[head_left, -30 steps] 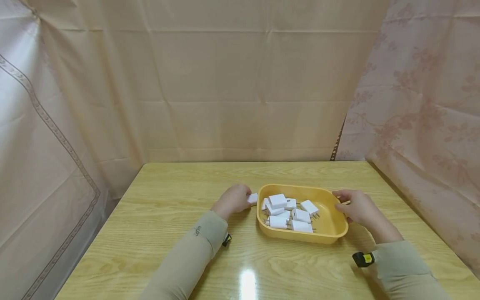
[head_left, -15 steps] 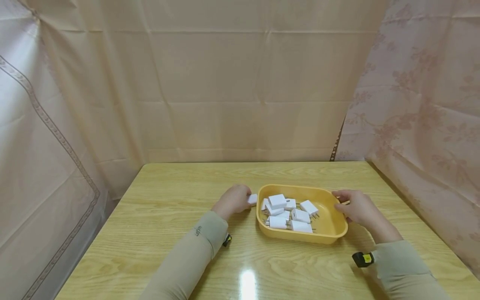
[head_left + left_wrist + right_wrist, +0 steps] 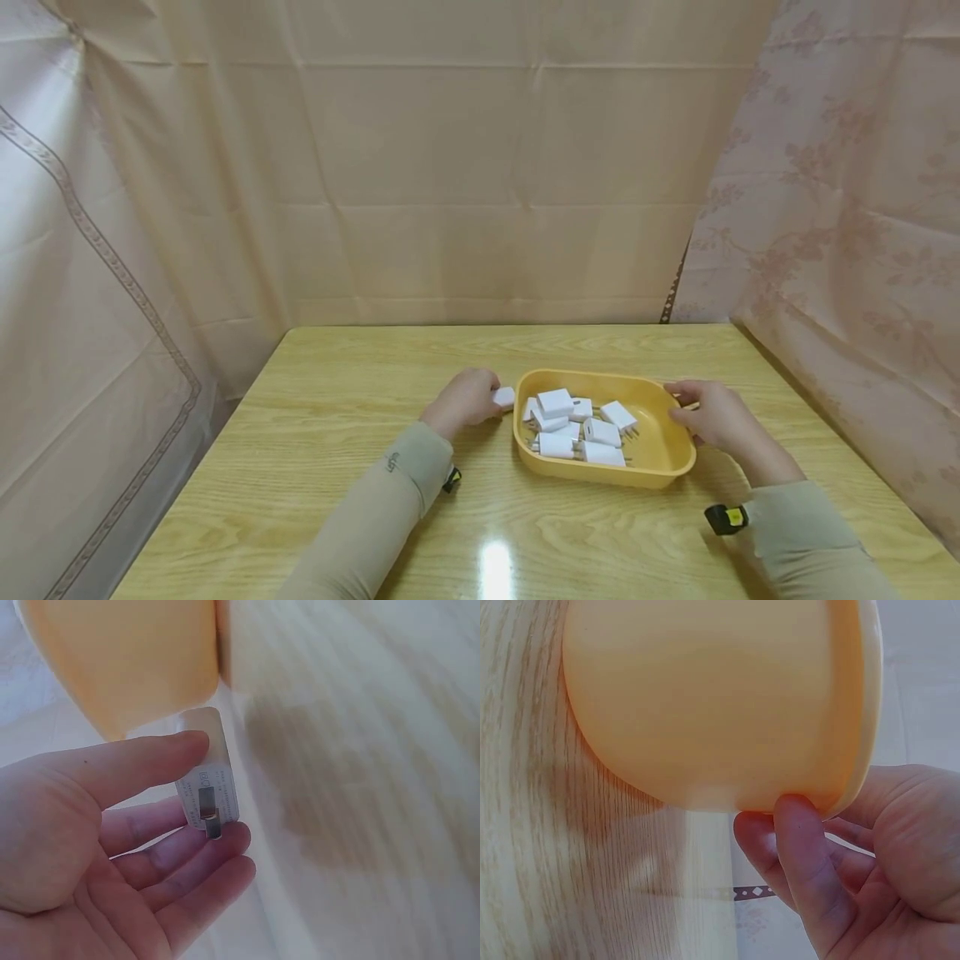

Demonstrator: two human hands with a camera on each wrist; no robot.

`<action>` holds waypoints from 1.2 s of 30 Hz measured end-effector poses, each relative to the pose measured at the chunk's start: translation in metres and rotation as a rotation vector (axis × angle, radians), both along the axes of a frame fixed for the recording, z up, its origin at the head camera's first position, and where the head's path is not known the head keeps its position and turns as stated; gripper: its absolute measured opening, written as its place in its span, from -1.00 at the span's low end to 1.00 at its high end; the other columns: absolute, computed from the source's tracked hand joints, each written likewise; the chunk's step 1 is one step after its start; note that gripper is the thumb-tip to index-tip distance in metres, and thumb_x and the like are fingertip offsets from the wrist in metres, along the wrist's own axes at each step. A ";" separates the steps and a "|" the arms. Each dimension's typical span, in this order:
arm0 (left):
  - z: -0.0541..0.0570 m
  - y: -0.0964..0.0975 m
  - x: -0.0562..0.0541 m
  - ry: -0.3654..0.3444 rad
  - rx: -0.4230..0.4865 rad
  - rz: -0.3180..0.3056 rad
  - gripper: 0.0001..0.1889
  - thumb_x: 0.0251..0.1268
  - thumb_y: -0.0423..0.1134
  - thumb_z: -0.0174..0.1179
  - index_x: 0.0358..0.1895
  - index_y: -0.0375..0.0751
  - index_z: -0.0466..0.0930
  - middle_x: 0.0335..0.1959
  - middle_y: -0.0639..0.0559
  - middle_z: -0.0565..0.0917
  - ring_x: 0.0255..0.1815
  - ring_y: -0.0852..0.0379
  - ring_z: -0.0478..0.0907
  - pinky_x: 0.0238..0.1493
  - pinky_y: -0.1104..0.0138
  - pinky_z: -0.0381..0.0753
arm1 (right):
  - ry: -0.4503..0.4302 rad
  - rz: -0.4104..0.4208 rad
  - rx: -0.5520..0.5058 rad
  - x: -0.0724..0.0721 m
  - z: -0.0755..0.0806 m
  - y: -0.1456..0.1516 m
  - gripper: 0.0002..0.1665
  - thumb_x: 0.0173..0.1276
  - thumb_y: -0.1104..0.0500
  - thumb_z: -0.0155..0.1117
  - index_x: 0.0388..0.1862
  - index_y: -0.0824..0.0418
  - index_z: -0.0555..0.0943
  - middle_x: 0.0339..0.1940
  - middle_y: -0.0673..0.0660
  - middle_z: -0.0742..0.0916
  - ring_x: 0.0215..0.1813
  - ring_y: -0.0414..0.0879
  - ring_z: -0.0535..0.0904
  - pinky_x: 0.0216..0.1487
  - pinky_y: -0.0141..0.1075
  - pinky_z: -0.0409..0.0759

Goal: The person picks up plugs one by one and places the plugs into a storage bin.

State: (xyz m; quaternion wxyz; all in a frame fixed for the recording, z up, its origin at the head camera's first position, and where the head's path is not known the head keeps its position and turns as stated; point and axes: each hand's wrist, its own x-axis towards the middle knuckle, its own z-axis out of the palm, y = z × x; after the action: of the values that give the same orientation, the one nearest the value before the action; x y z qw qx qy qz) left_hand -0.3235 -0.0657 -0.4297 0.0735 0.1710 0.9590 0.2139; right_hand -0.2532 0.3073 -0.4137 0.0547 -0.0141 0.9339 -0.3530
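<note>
My left hand (image 3: 467, 398) pinches a white charger plug (image 3: 504, 398) just outside the left end of a yellow plastic tray (image 3: 607, 476). In the left wrist view the thumb lies over the plug's label face (image 3: 206, 776), and its metal prongs (image 3: 209, 812) point toward the curled fingers. Several similar white plugs (image 3: 602, 432) lie in the tray, mostly heaped toward its left side. My right hand (image 3: 716, 414) holds the tray's right end. Seen from the right wrist, fingertips (image 3: 799, 814) press on the tray's outer wall (image 3: 705, 750).
The tray rests on a wood-grain table (image 3: 360, 375). A beige curtain (image 3: 480, 167) hangs behind it, with a patterned cloth (image 3: 847, 208) along the right and a pale one (image 3: 82, 350) along the left. Black straps with yellow marks sit at both wrists.
My left hand and the plug in it have shifted very slightly. The right hand, the tray and the plugs inside look the same.
</note>
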 end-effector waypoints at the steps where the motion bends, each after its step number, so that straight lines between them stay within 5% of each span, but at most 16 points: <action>1: 0.001 -0.001 0.000 -0.007 0.010 0.008 -0.73 0.27 -0.24 0.44 -0.01 -0.24 0.72 -0.20 0.01 0.69 -0.24 0.12 0.56 -0.04 0.20 0.61 | 0.000 0.000 0.001 0.000 0.000 0.000 -0.41 0.45 0.30 0.27 0.39 0.51 0.41 0.14 0.52 0.58 -0.17 0.04 0.66 -0.35 -0.15 0.74; 13: 0.012 -0.013 0.005 -0.057 0.159 0.045 -0.80 0.30 -0.20 0.42 -0.14 -0.23 0.71 -0.39 0.05 0.64 -0.42 0.10 0.60 -0.34 0.27 0.62 | 0.010 0.012 0.009 -0.001 -0.001 0.000 -0.41 0.44 0.31 0.27 0.37 0.53 0.41 0.11 0.52 0.59 -0.21 0.02 0.65 -0.36 -0.16 0.73; 27: 0.034 -0.019 0.014 0.069 0.147 0.008 -0.73 0.27 -0.24 0.40 0.02 -0.20 0.73 -0.25 0.09 0.67 -0.26 0.13 0.56 -0.11 0.21 0.59 | 0.014 0.012 0.009 0.000 -0.001 0.000 -0.41 0.43 0.31 0.28 0.37 0.52 0.42 0.09 0.51 0.61 -0.23 0.01 0.65 -0.36 -0.15 0.73; 36: 0.050 -0.018 0.025 0.151 0.144 -0.060 -0.81 0.29 -0.22 0.40 -0.08 -0.15 0.74 -0.31 0.12 0.64 -0.31 0.14 0.54 -0.21 0.26 0.56 | 0.010 0.008 0.015 -0.001 0.000 -0.001 -0.41 0.44 0.31 0.27 0.37 0.52 0.42 0.12 0.52 0.59 -0.23 0.01 0.64 -0.36 -0.17 0.73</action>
State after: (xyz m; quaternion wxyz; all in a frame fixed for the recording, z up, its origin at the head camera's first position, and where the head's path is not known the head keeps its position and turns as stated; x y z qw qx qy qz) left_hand -0.2985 -0.0834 -0.3799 -0.0050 0.2200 0.9384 0.2666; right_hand -0.2538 0.3064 -0.4133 0.0514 -0.0191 0.9367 -0.3459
